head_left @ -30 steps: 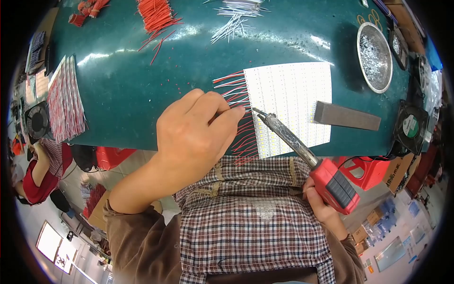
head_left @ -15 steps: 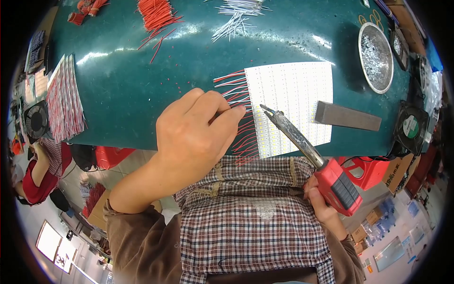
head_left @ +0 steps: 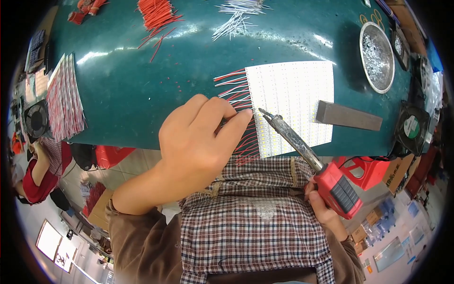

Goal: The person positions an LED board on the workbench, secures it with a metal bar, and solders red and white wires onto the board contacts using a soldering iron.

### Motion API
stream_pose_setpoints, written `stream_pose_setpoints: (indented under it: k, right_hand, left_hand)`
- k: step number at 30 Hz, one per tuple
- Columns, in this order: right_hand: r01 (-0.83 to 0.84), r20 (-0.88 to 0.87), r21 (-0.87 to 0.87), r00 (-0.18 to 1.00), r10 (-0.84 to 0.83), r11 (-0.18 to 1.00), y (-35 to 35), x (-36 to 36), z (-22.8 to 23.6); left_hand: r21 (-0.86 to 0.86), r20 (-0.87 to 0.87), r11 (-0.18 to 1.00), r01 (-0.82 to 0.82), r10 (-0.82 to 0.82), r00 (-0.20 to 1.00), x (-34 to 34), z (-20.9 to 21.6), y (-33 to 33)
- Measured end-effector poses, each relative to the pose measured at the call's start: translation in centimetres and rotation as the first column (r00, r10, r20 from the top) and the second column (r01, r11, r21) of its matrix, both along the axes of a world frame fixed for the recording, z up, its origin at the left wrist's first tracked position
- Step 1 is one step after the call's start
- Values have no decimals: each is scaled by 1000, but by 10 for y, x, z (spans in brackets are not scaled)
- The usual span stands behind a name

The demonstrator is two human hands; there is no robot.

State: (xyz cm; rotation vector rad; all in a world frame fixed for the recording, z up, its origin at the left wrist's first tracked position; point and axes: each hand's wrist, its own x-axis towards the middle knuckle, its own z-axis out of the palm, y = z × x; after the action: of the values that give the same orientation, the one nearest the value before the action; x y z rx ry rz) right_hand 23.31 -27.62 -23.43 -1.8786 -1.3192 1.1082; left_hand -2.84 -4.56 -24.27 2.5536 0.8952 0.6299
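Note:
A white LED circuit board panel (head_left: 293,85) lies at the table's near edge, with red and white wires (head_left: 234,90) sticking out along its left side. My left hand (head_left: 191,135) is over these wires, thumb and forefinger pinched at the board's edge; a wire seems to be between them, though the fingertips mostly cover it. My right hand (head_left: 324,208) grips the red handle of a soldering iron (head_left: 298,142). The iron's dark tip points up and left over the board, just right of my left fingertips; whether it touches the surface I cannot tell.
A dark grey bar (head_left: 350,116) rests on the board's right side. Beyond it stand a metal bowl of silvery bits (head_left: 377,57) and a small fan (head_left: 410,127). Red wires (head_left: 156,16) and white wires (head_left: 234,21) lie at the back, wired strips (head_left: 66,102) at left. Another person (head_left: 40,168) sits far left.
My left hand has shifted a little right and toward me, closer to the board's edge. The iron's tip has moved slightly left and nearer to my fingertips.

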Motion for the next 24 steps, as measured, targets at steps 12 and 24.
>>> stream_pose_setpoints:
  k: [12, 24]
  right_hand:
    - [-41, -34, -32, 999, 40, 999, 5, 1, -1]
    - [-15, -48, -41, 999, 13, 999, -1, 5, 1]
  left_hand:
    - [60, -11, 997, -39, 40, 999, 7, -7, -3]
    - [67, -16, 997, -49, 50, 999, 8, -6, -5]
